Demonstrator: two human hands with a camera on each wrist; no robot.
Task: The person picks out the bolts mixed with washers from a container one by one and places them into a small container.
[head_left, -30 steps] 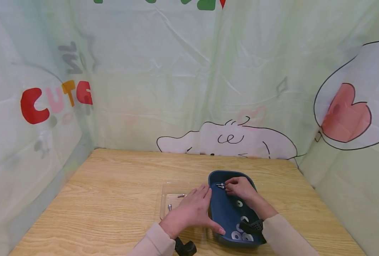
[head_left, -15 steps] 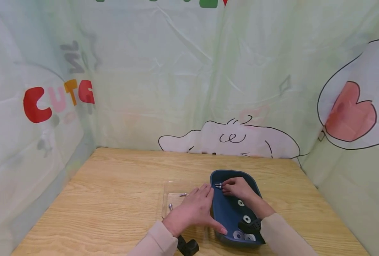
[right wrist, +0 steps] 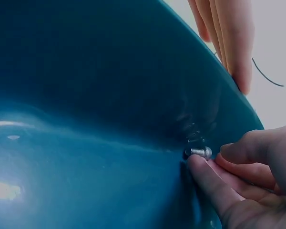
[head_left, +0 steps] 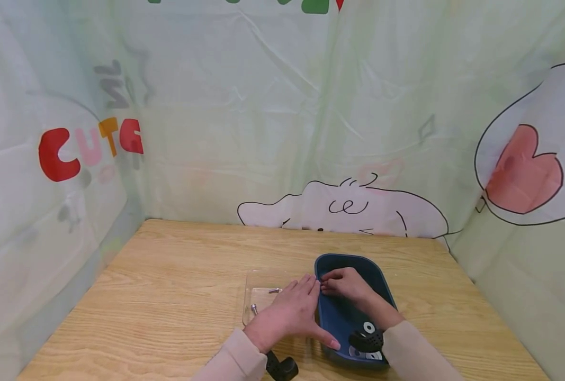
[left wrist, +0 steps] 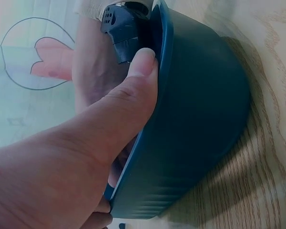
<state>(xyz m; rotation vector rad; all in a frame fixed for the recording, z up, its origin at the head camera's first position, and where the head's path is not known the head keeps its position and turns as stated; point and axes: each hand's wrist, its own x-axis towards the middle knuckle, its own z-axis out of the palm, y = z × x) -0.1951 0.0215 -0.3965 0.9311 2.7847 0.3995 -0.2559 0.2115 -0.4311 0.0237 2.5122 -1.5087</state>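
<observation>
My left hand [head_left: 292, 312] rests at the left side of the dark blue bin [head_left: 326, 323], fingers straight along the rim. In the left wrist view its thumb [left wrist: 143, 67] lies on the rim. My right hand [head_left: 351, 288] reaches inside, at the bin's far left. Close up in the right wrist view, a small silver screw [right wrist: 199, 152] lies by the wall, right at the fingertips [right wrist: 196, 164] of the right hand. I cannot tell whether the fingers grip it. The head view hides this screw behind the hand.
White washers [head_left: 369, 327] lie in the near end of the bin, partly behind the right wrist. A clear plastic tray [head_left: 256, 280] sits left of the bin, under the left hand, with two screws [head_left: 254, 308] showing. Printed curtains [head_left: 215, 132] enclose the wooden table [head_left: 182, 296].
My right hand has moved left inside the bin and now covers the screws seen earlier beside its fingertips. The left hand stays at the rim. The head view has shifted slightly.
</observation>
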